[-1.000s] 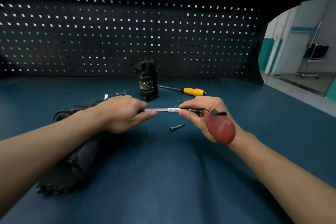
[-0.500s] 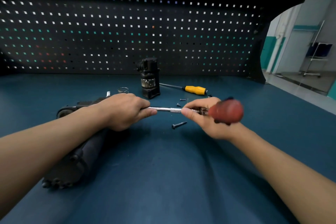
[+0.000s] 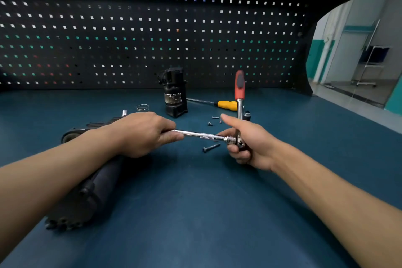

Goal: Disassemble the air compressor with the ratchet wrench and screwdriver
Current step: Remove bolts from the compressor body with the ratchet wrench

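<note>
The air compressor (image 3: 87, 191) lies under the left hand (image 3: 143, 132), which pinches the wrench bar (image 3: 200, 135). Right of it, the right hand (image 3: 245, 143) grips the ratchet wrench (image 3: 239, 98). A slip could scatter the loose screws (image 3: 210, 148).

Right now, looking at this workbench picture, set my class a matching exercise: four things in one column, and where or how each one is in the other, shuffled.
Things
1. ratchet wrench
2. yellow screwdriver
3. long bolt
4. wire spring

Places or states
A. lying on the mat below the extension bar
B. lying at the back, beside the upright black part
C. red handle pointing up, head in the right hand
D. on the mat beyond the left hand

Pairs: 1-C, 2-B, 3-A, 4-D
</note>
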